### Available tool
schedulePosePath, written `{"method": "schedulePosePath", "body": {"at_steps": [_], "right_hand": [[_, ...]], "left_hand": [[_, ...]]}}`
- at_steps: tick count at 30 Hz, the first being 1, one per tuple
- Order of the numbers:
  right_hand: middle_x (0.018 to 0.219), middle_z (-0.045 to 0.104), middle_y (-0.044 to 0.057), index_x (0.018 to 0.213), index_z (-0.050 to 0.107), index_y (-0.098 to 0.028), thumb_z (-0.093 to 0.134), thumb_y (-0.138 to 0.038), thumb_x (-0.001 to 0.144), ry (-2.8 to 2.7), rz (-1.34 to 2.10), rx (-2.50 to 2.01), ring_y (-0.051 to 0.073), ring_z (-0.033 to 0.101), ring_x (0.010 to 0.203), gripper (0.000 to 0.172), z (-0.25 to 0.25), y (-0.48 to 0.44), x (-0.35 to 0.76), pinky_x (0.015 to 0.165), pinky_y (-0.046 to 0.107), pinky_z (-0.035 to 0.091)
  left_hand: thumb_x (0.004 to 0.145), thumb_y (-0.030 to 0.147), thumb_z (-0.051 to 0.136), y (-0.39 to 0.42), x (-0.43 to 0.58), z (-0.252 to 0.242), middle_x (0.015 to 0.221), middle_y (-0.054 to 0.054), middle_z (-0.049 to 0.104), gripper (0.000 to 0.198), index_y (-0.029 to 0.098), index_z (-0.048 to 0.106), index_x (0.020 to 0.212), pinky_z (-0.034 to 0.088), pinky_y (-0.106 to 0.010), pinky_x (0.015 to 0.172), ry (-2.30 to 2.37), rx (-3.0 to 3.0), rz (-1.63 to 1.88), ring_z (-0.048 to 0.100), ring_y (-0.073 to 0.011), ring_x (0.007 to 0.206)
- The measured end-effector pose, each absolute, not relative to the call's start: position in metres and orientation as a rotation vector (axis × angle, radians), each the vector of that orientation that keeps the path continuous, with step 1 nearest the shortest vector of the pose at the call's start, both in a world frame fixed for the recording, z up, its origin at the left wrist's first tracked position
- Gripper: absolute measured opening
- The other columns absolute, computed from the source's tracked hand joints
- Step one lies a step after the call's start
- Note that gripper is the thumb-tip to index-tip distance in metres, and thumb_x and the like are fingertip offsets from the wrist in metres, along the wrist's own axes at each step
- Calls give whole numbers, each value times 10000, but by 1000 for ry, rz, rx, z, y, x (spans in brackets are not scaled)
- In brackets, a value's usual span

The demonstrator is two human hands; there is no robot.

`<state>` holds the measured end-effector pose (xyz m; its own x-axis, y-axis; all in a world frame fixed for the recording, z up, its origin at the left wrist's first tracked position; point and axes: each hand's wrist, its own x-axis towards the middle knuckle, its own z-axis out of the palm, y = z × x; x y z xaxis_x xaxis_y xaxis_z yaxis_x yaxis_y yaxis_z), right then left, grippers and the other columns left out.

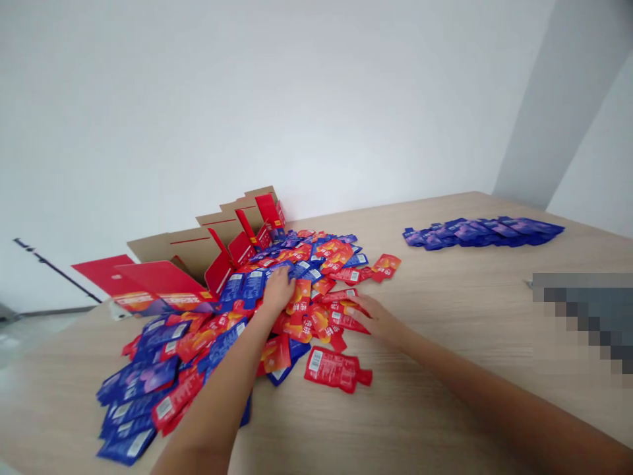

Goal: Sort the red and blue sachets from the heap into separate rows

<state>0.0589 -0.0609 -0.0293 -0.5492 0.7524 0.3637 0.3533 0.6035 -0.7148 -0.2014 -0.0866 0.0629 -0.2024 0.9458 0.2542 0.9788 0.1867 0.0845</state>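
My left hand (279, 289) reaches into the middle of a heap of flat spouted pouches. Its fingers bend down at a blue pouch (283, 266), and their tips are partly hidden, so I cannot see whether they grip it. At the heap's right edge is my right hand (376, 318), its fingers apart and touching a red pouch (349, 319). Orange-and-red pouches (299, 297) lie between the two hands. Nearer to me, a single red pouch (333, 369) with a white barcode label lies apart on the table.
Open red cardboard boxes (163, 280) with brown insides stand in a row along the heap's left side. A row of overlapping blue pouches (479, 232) lies at the far right of the wooden table (445, 284). A pixelated dark object (588, 310) is at the right edge.
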Motion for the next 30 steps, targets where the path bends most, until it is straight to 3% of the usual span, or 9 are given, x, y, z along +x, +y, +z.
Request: {"method": "schedulePosePath", "body": {"at_steps": [4, 7, 13, 18, 21, 24, 27, 30], "right_hand": [[1315, 535, 136, 1178, 616, -192, 470, -411, 860, -2145, 686, -931, 281, 453, 1242, 413, -33, -87, 72, 1059, 468, 333], [1252, 579, 128, 1138, 632, -191, 464, -342, 853, -2113, 680, -941, 270, 491, 1195, 363, -39, -93, 80, 1033, 462, 365], [1147, 631, 131, 1062, 633, -187, 440, -267, 847, -2038, 735, -935, 243, 555, 1096, 300, -35, -88, 87, 988, 450, 412], [1085, 652, 108, 1039, 616, -207, 438, -267, 835, -1843, 927, -956, 234, 592, 1031, 278, -34, -84, 86, 949, 444, 452], [1154, 627, 98, 1098, 583, -229, 456, -346, 838, -1549, 1143, -987, 238, 584, 1071, 312, -33, -76, 87, 923, 440, 479], [1185, 613, 91, 1110, 558, -254, 454, -417, 849, -1177, 1374, -937, 233, 601, 1065, 325, -25, -64, 98, 891, 421, 503], [1095, 657, 115, 1115, 542, -223, 375, -469, 881, -902, 1602, -893, 218, 669, 901, 378, -15, -53, 113, 812, 407, 530], [922, 709, 102, 1084, 579, -182, 406, -526, 859, -976, 1713, -906, 215, 680, 762, 446, -9, -49, 121, 714, 387, 541]], "left_hand": [[737, 268, 629, -87, -248, 61, 1439, -201, 375, 653, 113, 399, 1328, 229, -494, 1092, -2450, -1789, -220, 307, -322, 1354], [676, 383, 695, -74, -246, 56, 1429, -207, 390, 746, 128, 413, 1318, 228, -509, 1081, -2468, -1848, -154, 327, -350, 1338], [839, 190, 467, -57, -197, 41, 1240, -170, 596, 455, 130, 461, 1290, 396, -338, 954, -2367, -1917, -264, 572, -248, 1128], [934, 243, 269, -58, -176, 51, 1069, -162, 678, 403, 127, 550, 1198, 460, -338, 841, -2352, -1790, -480, 643, -247, 972], [917, 267, 316, -60, -162, 68, 1022, -112, 691, 360, 151, 611, 1088, 472, -334, 829, -2262, -1803, -857, 636, -230, 940], [849, 316, 440, -64, -134, 76, 807, -30, 695, 266, 171, 663, 865, 495, -308, 743, -2187, -2120, -1357, 632, -203, 796], [727, 339, 600, -67, -103, 65, 676, 14, 663, 172, 180, 666, 717, 489, -268, 671, -2254, -2503, -1549, 614, -182, 707], [645, 315, 674, -65, -82, 42, 616, 21, 638, 136, 184, 641, 650, 470, -254, 594, -2371, -2578, -1611, 594, -165, 618]]}}
